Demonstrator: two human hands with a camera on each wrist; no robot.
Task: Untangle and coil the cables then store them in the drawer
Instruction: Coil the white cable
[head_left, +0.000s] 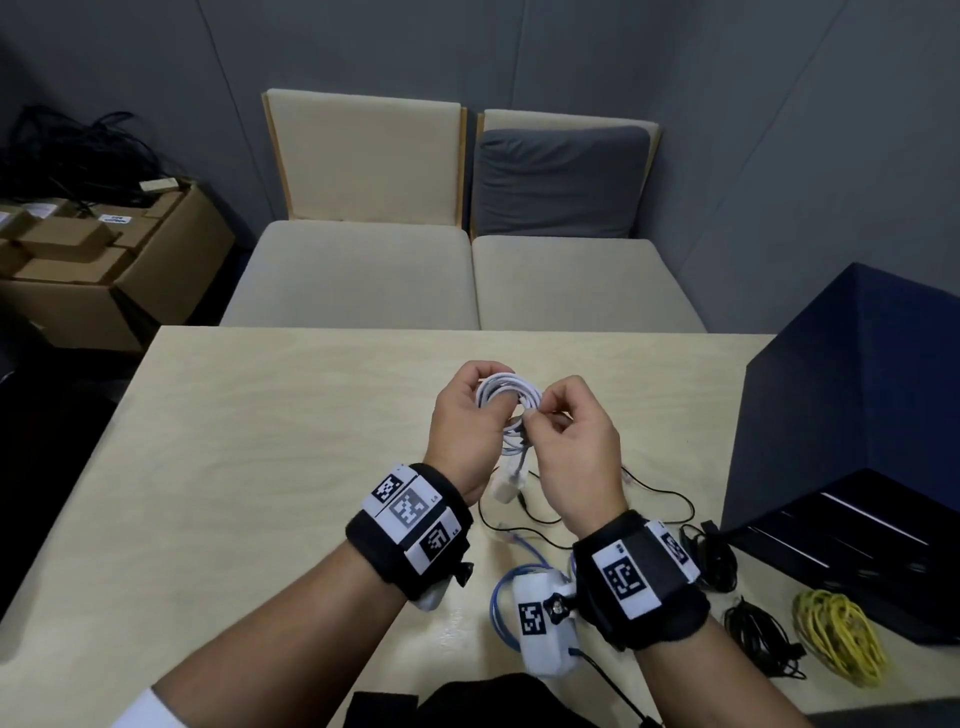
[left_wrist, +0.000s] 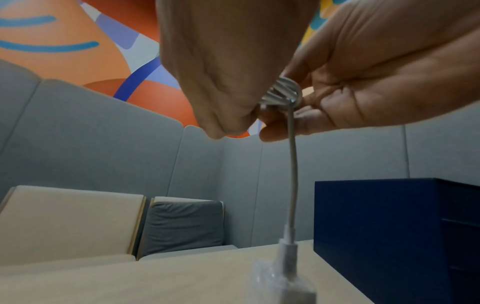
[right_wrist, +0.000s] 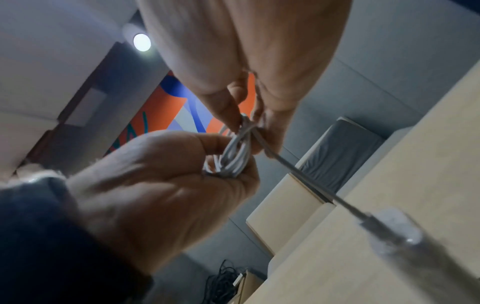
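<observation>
A white cable (head_left: 508, 401) is coiled into a small ring and held above the table (head_left: 260, 441) by both hands. My left hand (head_left: 485, 388) grips the left side of the ring. My right hand (head_left: 537, 415) pinches a strand wrapped across the ring's right side. The cable's tail hangs down to a white plug (head_left: 506, 486) just above the tabletop. In the left wrist view the coil (left_wrist: 283, 92) sits between both hands, the tail (left_wrist: 293, 174) dropping to the plug (left_wrist: 288, 267). In the right wrist view the coil (right_wrist: 235, 160) lies in the left hand's fingers. The dark blue drawer unit (head_left: 857, 415) stands at the right.
On the table near me lie a blue cable (head_left: 498, 597), a thin black cable (head_left: 649, 499), two black bundles (head_left: 714, 558) (head_left: 758, 634) and a yellow coil (head_left: 836, 639). Two beige seats (head_left: 363, 270) face the far edge. Cardboard boxes (head_left: 104, 260) sit at the left.
</observation>
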